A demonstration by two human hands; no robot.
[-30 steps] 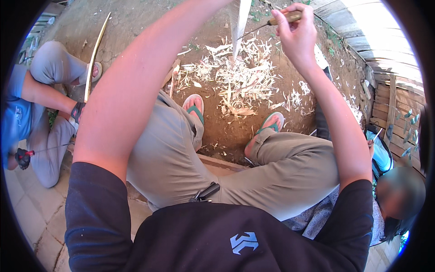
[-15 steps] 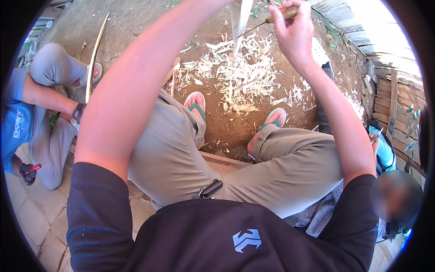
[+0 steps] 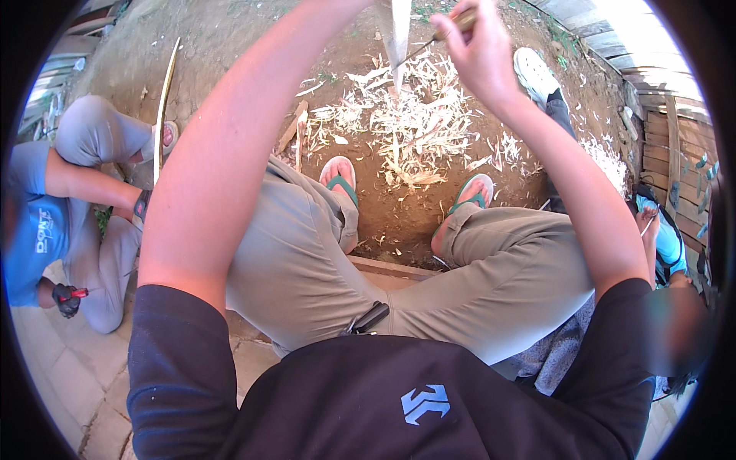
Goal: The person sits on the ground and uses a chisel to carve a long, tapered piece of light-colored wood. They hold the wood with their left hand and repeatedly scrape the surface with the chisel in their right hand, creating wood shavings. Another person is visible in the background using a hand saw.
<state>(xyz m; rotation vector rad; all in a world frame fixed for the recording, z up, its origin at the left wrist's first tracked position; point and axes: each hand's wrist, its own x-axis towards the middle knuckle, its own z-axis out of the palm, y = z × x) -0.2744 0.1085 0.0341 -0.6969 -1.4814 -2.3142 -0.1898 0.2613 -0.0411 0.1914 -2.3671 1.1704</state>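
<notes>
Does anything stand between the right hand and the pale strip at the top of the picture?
No obstacle is visible: only the brown-handled tool in the right hand spans the gap, its thin shaft reaching across to the pale strip. Whether the tip touches is unclear.

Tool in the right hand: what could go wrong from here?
The tool in the right hand points its thin shaft at the pale strip; it could skid off.
The left hand is out of view, so it might be in the tool's way; can't tell.
The feet in open sandals look exposed to a dropped tool.
</notes>
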